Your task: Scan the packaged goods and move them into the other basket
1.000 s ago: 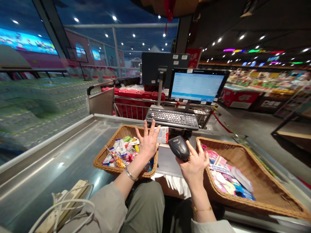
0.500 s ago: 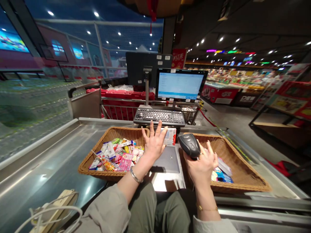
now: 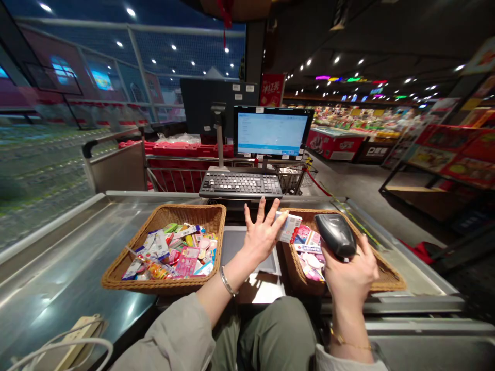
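My left hand (image 3: 263, 234) reaches over toward the right basket. It grips a small white-and-red box (image 3: 290, 228) at its thumb side, the other fingers spread. My right hand (image 3: 350, 270) is closed around a black barcode scanner (image 3: 336, 234), held above the right wicker basket (image 3: 390, 281). Inside that basket, pink and white packets (image 3: 311, 260) show to the left of the scanner; my hand hides part of the contents. To the left, another wicker basket (image 3: 112, 281) holds a heap of small colourful packets (image 3: 181, 252).
A keyboard (image 3: 242, 184) and a lit monitor (image 3: 270, 133) stand beyond the baskets. Between the baskets lies a grey flat panel (image 3: 232, 245). A power strip (image 3: 73, 342) with white cables rests on the metal counter (image 3: 50, 263) at near left. Behind is a trolley (image 3: 174, 172).
My left hand has carried the small box rightward, from over the grey panel to the right basket's edge. The scanner has shifted right, uncovering packets in that basket. The view has turned slightly right.
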`<state>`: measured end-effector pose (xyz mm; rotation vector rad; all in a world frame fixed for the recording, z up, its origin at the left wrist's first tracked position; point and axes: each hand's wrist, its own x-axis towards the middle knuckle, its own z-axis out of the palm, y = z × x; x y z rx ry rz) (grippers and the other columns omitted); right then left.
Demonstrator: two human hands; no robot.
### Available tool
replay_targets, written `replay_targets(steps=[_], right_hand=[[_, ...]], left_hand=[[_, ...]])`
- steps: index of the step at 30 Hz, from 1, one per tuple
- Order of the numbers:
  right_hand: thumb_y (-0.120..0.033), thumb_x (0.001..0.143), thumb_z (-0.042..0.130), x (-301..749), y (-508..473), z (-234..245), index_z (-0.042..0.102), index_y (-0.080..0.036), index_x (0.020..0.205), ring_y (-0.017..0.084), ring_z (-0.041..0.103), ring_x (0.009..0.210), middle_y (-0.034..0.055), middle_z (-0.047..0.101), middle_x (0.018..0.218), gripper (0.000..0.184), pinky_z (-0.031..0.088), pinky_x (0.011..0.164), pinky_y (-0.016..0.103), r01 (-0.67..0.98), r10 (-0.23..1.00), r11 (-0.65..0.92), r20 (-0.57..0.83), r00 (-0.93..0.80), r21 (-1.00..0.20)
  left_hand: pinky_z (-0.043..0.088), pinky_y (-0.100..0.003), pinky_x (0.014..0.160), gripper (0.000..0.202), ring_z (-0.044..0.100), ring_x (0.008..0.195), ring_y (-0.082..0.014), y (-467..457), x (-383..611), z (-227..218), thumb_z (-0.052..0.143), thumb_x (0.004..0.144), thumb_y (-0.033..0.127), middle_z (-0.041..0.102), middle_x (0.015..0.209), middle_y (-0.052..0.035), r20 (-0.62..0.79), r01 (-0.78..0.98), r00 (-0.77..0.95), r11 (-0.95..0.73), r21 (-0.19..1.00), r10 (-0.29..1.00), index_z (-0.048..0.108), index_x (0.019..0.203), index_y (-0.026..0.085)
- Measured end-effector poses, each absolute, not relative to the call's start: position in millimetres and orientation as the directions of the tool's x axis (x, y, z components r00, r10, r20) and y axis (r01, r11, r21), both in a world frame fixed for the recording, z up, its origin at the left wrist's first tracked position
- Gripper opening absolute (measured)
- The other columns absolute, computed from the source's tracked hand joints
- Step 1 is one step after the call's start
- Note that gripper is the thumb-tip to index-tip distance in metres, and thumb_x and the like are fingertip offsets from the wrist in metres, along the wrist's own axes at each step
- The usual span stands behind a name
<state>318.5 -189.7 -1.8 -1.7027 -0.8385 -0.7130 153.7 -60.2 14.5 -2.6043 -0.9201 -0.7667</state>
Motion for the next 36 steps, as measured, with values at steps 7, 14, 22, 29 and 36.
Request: replay_targets(steps=[7, 14, 22, 29, 36], right_hand=[[-0.057, 0.071, 0.074, 340, -205, -8, 0.074, -0.009, 0.095, 0.039, 0.058, 0.123, 0.0247, 0.069, 0.112, 0.054, 0.044, 0.104, 0.054, 0.776, 0.098, -0.255, 0.783, 0.614, -0.576], [-0.053, 0.071, 0.074, 335, -202, -6, 0.075, -0.012, 0.090, 0.039, 0.057, 0.125, 0.0202, 0.072, 0.106, 0.045, 0.042, 0.104, 0.054, 0.753, 0.090, -0.265, 0.762, 0.641, -0.602], [-0.056, 0.072, 0.073, 307, -177, 5, 0.073, -0.016, 0.083, 0.039, 0.058, 0.120, 0.0184, 0.072, 0.105, 0.042, 0.038, 0.104, 0.055, 0.785, 0.166, -0.200, 0.769, 0.617, -0.586], [-0.058, 0.071, 0.072, 281, -154, 12, 0.071, -0.017, 0.080, 0.038, 0.057, 0.122, 0.0169, 0.072, 0.101, 0.042, 0.037, 0.104, 0.054, 0.801, 0.258, -0.128, 0.760, 0.597, -0.585], [-0.055, 0.076, 0.068, 252, -128, 12, 0.072, -0.018, 0.088, 0.037, 0.054, 0.125, 0.0138, 0.074, 0.095, 0.039, 0.034, 0.104, 0.053, 0.853, 0.364, -0.062, 0.785, 0.502, -0.518]], left_hand=[[0.001, -0.078, 0.115, 0.065, -0.004, 0.154, -0.0350, -67, 190, 7, 0.057, 0.094, 0.036, 0.013, 0.167, -0.0015, 0.587, 0.569, 0.701, -0.814, -0.118, 0.405, 0.033, 0.155, 0.036], [0.000, -0.076, 0.115, 0.079, -0.004, 0.154, -0.0358, -67, 183, 11, 0.059, 0.090, 0.055, 0.012, 0.167, -0.0091, 0.552, 0.610, 0.683, -0.789, -0.068, 0.480, 0.028, 0.157, 0.026], [-0.003, -0.075, 0.115, 0.080, -0.001, 0.154, -0.0365, -51, 140, 11, 0.058, 0.089, 0.058, 0.011, 0.167, -0.0103, 0.557, 0.704, 0.598, -0.710, -0.022, 0.576, 0.029, 0.157, 0.027], [-0.001, -0.074, 0.116, 0.083, 0.000, 0.154, -0.0375, -38, 97, 4, 0.060, 0.087, 0.061, 0.011, 0.167, -0.0102, 0.528, 0.762, 0.559, -0.647, -0.023, 0.639, 0.031, 0.157, 0.028], [0.000, -0.075, 0.116, 0.082, 0.003, 0.154, -0.0394, -26, 56, -1, 0.061, 0.087, 0.059, 0.011, 0.166, -0.0113, 0.506, 0.805, 0.513, -0.593, -0.002, 0.694, 0.032, 0.156, 0.027]])
